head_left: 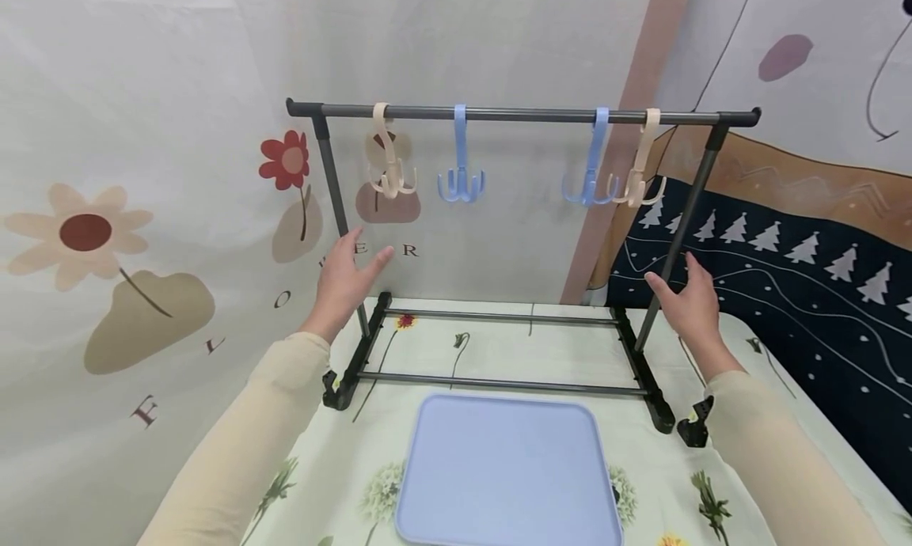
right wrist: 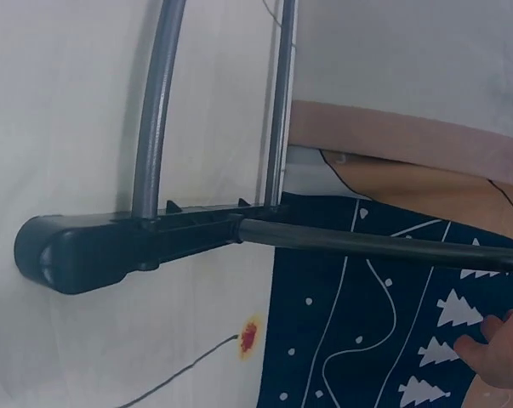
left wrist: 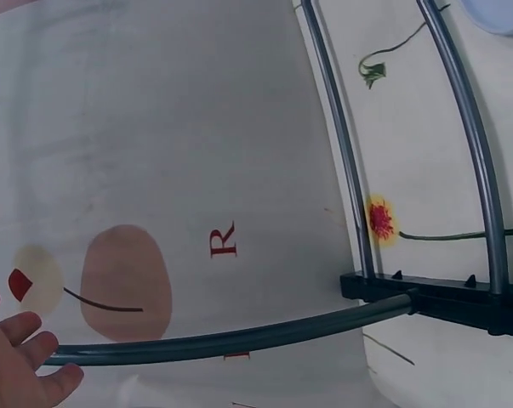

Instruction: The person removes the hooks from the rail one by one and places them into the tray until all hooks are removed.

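Note:
A dark metal rack (head_left: 527,115) stands on the table, with its top bar across the view. On the bar hang a beige hook (head_left: 389,166) and a blue hook (head_left: 460,142) toward the left. Another blue hook (head_left: 597,146) and another beige hook (head_left: 644,154) hang close together toward the right, overlapping in the head view. My left hand (head_left: 345,283) is beside the left post (head_left: 330,166), thumb and fingers spread. Near the right post (head_left: 687,214) is my right hand (head_left: 689,302), its thumb apart from the fingers. Neither hand holds anything. Both wrist views show only part of each hand.
A pale blue tray (head_left: 506,475) lies in front of the rack's base bars (head_left: 499,384). Black feet (right wrist: 77,255) carry the rack on a flower-print cloth (head_left: 342,451). Behind it hangs a printed curtain (head_left: 499,245), with a dark tree-print fabric (head_left: 805,309) at the right.

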Motion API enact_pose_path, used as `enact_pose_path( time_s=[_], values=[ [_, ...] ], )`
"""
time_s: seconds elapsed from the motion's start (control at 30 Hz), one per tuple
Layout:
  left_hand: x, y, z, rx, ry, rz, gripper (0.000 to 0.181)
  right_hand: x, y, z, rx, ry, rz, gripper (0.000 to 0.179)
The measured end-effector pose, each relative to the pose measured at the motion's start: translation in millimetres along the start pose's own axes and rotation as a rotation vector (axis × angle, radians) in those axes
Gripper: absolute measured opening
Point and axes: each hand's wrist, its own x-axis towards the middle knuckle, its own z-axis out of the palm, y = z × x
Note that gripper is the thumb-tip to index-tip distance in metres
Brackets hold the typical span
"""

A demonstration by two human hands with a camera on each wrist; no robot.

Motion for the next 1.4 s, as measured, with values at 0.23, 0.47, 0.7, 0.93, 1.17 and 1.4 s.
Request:
enact_pose_path(
  time_s=[0.23,0.47,0.7,0.93,1.17,1.4],
  values=[
    [3.6,5.6,-5.8,-0.133,0.049,-0.024,0.089,5.5,1.3,2.4,0.090,0.008,0.022,0.079],
    [9.7,12.0,-9.3,-0.205,0.122,-0.023,0.082,8.7,3.7,7.6,0.253,0.053,0.118,0.071],
    [21.8,26.7,-15.0,-0.241,0.213,-0.010,0.079,13.1,9.4,13.2,0.296,0.106,0.193,0.064],
    [38.2,52.5,-23.4,-0.330,0.268,-0.018,0.072,17.1,10.7,19.0,0.312,0.179,0.254,0.054],
    [55.2,77.3,-28.7,-0.359,0.323,-0.017,0.062,19.2,11.3,22.9,0.291,0.233,0.273,0.046],
    [67.5,98.7,-26.5,-0.386,0.355,-0.060,0.054,20.4,12.7,25.1,0.275,0.215,0.258,0.045]
  ],
)
